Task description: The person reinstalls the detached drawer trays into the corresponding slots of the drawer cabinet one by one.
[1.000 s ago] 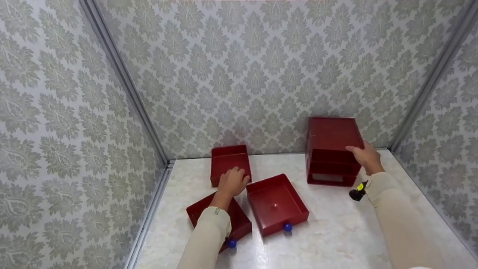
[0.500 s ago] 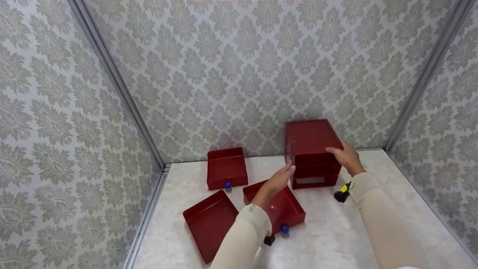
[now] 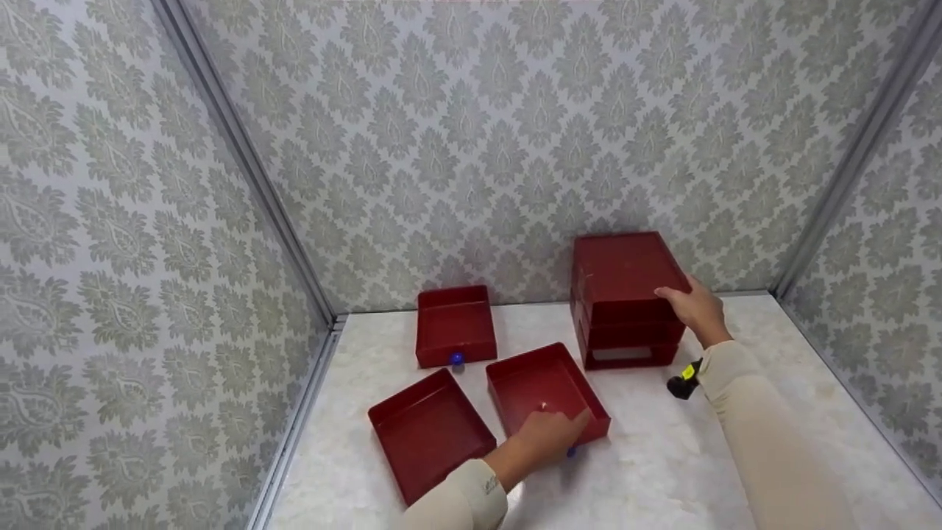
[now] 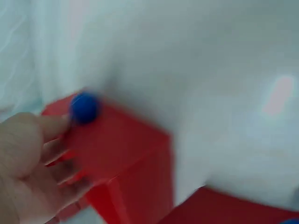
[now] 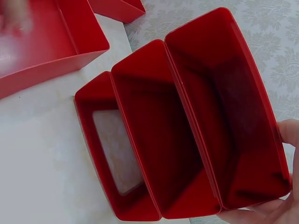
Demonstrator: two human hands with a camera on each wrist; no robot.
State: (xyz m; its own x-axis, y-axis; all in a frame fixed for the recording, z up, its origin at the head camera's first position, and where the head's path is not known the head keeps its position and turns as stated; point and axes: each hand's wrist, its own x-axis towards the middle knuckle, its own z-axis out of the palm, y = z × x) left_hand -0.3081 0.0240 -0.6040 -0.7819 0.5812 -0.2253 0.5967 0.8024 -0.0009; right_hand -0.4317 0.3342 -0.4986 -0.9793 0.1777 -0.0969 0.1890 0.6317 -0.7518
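A red drawer cabinet (image 3: pixel 625 269) with three open-fronted compartments stands against the back wall at the right. My right hand (image 3: pixel 695 309) holds its upper right edge, thumb on top; the right wrist view shows fingers at the cabinet's (image 5: pixel 163 135) side and edge. My left hand (image 3: pixel 541 438) reaches over the front of the middle red drawer (image 3: pixel 526 379). In the blurred left wrist view, the left thumb (image 4: pixel 53 126) is close beside the drawer's blue knob (image 4: pixel 84 108), with the fingers at the front panel; contact is unclear.
Another red drawer (image 3: pixel 456 324) with a blue knob (image 3: pixel 457 358) lies at the back wall. A third drawer (image 3: pixel 434 438) lies turned at front left, its knob hidden by the left sleeve (image 3: pixel 464 497). Patterned walls (image 3: pixel 471 147) enclose the pale tabletop (image 3: pixel 633 464).
The cabinet has shifted left, with the right hand on it throughout. My left hand moved from the back drawer to the cabinet's left side, then back toward me to the middle drawer's front.
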